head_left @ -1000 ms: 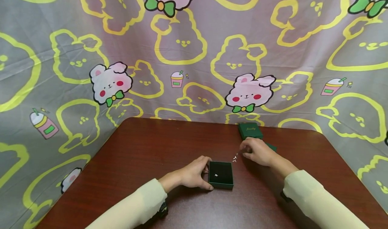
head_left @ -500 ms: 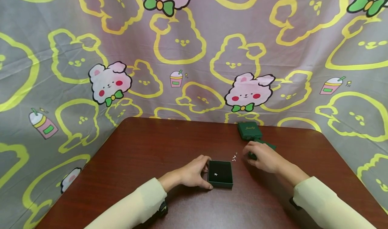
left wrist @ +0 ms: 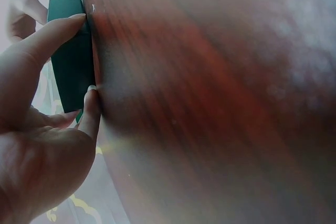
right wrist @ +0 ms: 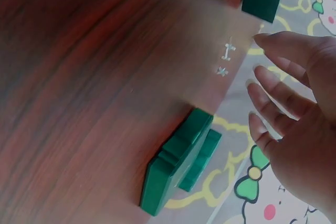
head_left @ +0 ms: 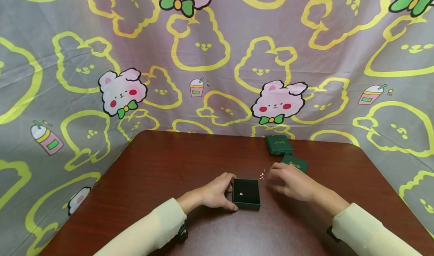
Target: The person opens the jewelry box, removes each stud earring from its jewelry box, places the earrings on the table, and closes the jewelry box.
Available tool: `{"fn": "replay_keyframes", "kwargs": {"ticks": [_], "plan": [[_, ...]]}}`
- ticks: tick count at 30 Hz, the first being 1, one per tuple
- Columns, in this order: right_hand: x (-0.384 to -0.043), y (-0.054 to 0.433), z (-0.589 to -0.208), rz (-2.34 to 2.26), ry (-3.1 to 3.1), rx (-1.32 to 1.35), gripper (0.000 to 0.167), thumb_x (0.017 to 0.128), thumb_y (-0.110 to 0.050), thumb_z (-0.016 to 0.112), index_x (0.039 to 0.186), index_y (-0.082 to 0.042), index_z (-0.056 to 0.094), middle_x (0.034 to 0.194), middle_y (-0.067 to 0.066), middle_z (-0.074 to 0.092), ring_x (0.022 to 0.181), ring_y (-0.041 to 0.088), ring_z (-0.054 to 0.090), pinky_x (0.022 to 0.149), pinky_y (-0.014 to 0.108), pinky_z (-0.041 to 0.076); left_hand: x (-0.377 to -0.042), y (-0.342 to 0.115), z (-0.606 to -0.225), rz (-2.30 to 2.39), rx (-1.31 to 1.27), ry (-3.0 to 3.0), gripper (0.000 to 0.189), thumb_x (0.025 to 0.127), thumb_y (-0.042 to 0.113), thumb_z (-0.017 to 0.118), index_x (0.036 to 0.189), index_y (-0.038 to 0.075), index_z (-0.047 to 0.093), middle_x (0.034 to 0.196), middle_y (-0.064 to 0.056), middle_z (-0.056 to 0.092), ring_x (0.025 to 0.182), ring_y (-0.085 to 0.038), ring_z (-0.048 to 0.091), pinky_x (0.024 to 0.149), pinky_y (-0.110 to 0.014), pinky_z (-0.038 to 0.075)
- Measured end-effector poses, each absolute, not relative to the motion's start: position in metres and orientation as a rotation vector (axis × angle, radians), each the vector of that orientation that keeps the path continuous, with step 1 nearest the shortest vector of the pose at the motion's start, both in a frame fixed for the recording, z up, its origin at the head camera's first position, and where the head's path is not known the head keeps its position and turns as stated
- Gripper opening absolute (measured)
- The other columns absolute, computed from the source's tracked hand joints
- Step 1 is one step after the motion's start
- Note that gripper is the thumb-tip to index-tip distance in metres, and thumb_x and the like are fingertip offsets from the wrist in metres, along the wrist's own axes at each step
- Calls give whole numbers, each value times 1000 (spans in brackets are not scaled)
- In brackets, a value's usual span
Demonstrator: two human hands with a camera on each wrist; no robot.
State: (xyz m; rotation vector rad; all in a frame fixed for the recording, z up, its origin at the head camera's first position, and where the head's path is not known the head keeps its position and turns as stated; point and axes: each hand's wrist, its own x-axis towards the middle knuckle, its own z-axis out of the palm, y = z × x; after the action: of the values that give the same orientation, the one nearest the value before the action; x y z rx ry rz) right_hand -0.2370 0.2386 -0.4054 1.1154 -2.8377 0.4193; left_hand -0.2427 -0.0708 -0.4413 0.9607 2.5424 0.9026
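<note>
A square green jewelry box (head_left: pixel 246 207) with a black inner pad lies without its lid on the table. My left hand (head_left: pixel 215 194) holds its left side between thumb and fingers, and in the left wrist view the thumb (left wrist: pixel 63 30) presses on the box's wall. On the pad sits a tiny silvery star-shaped piece (head_left: pixel 241 194). Just right of the box, several small silvery jewelry pieces (head_left: pixel 262 175) lie on the wood, one of them star-shaped (right wrist: pixel 222 71). My right hand (head_left: pixel 294 182) hovers beside them with relaxed, slightly bent fingers and nothing visible between them.
Behind the right hand, a green box lid (head_left: pixel 295 162) with gold lettering lies on the table, partly covered by the hand. Another green box (head_left: pixel 279 145) with gold lettering stands behind it. A patterned cloth (head_left: pixel 217 60) hangs along the back edge of the brown table (head_left: pixel 176 154).
My right hand has drawn back toward the front of the table, showing more of the green lid behind it. The left hand and the box stay in place.
</note>
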Motion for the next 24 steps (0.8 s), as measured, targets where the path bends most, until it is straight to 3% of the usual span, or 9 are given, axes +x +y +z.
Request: {"fn": "replay_keyframes", "kwargs": {"ticks": [9, 15, 24], "plan": [[-225, 223, -404, 459, -2769, 1231, 32, 87, -17, 81, 117, -14, 71, 115, -7, 59, 106, 13, 57, 90, 41, 53, -242, -70, -440, 912, 957, 2539, 85, 72, 29, 95, 138, 6, 46, 112, 2, 49, 99, -8, 53, 90, -21, 47], [-220, 210, -402, 592, -2826, 1265, 29, 93, -15, 75, 121, -14, 69, 116, -8, 59, 103, 6, 59, 89, 34, 54, -242, -70, -440, 926, 966, 2540, 83, 71, 26, 95, 136, 6, 47, 112, 0, 49, 99, -10, 54, 89, -21, 47], [-215, 188, -403, 612, -2784, 1349, 27, 92, -15, 76, 118, -14, 70, 112, -3, 64, 99, 13, 62, 84, 31, 54, -242, -70, -438, 916, 955, 2541, 83, 72, 26, 94, 137, 6, 47, 114, 0, 49, 99, -10, 54, 89, -21, 47]]}}
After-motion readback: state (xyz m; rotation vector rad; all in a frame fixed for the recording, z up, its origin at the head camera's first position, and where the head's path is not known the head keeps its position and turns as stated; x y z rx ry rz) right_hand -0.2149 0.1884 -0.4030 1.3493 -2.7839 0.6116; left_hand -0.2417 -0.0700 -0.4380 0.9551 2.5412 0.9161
